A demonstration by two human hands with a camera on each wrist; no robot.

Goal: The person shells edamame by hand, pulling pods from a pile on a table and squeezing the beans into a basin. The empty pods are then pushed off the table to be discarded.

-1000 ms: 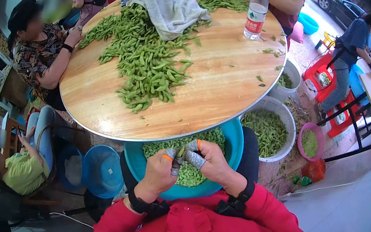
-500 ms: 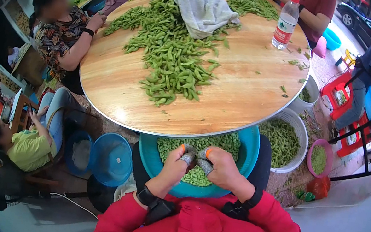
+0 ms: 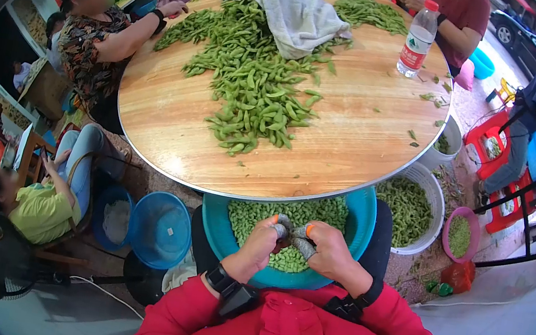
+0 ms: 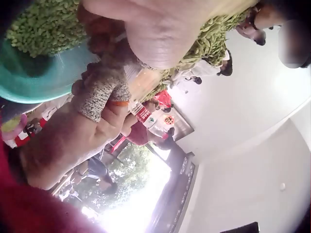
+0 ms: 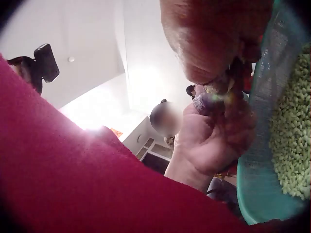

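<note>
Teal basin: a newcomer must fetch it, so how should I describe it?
Find the big round table bearing pods. Below its near edge, under the left hand and right hand, sits the basin of shelled beans. Its teal colour sets it apart from the blue tubs on the left and the white basket on the right.

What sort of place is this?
Likely a communal bean-shelling workspace, open to the outside: green pods heaped on a round table, shelled beans in a teal basin, and a dark car outdoors.
</note>
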